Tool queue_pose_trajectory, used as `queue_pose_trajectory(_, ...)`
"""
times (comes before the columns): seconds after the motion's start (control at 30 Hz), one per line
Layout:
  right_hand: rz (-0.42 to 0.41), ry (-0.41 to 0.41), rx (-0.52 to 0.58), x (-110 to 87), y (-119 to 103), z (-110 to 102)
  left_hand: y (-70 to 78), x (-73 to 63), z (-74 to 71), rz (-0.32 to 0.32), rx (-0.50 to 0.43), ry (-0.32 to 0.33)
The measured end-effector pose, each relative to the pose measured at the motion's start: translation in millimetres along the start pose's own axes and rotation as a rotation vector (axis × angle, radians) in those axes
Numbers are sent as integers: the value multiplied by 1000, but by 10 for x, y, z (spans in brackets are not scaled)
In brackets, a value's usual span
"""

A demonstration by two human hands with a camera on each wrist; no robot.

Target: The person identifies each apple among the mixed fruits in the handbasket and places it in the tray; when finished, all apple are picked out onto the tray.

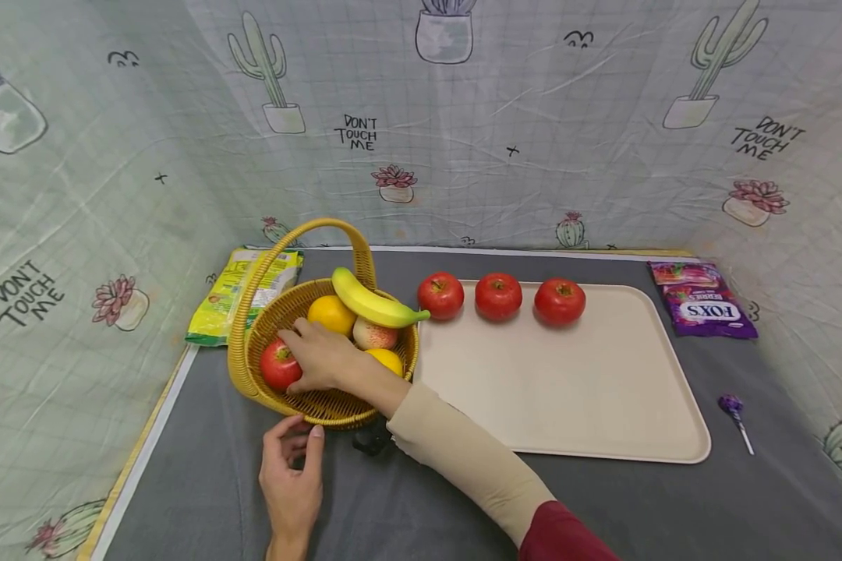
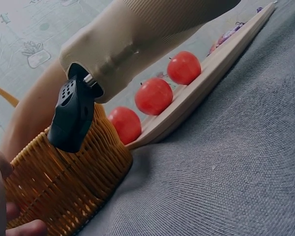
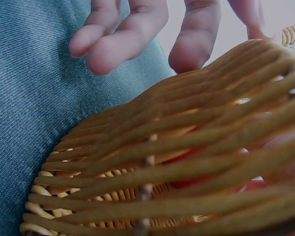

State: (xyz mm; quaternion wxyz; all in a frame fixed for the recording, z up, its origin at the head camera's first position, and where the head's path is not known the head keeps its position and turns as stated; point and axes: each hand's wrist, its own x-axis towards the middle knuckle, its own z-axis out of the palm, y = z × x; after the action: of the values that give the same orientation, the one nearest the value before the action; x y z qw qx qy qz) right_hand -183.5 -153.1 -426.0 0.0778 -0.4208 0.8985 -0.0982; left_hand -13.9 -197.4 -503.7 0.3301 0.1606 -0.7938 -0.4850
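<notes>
In the head view, my right hand reaches into the yellow wicker basket, fingers and thumb curled round a red apple at its left side. A banana, a peach, an orange-yellow fruit and another yellow fruit lie in the basket too. My left hand is at the basket's front, fingers loosely bent and fingertips right at the rim. From the right wrist view, left fingers show just beyond the woven wall, and red shows through the gaps.
To the right lies a beige tray, with three red apples along its far edge. A purple candy bag and a lollipop are further right. Behind the basket sits a yellow-green packet. The arched handle rises over the basket.
</notes>
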Motion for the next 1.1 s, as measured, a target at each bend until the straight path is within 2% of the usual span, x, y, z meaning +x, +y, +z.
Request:
queue_pose_trajectory(0.27, -26, -60, 64, -31, 5, 20, 17, -1, 0, -10, -13, -4)
queue_pose_trajectory(0.47, -57, -33, 98, -55, 26, 5, 9, -3, 1, -7, -26, -12)
queue_pose_trajectory(0.77, -57, 59, 181, -185, 104, -71, 23, 0, -5, -21, -11, -16)
queue_pose_trajectory(1.1, -51, 208, 251, -502, 177, -247, 10, 3, -5, -21, -8, -15)
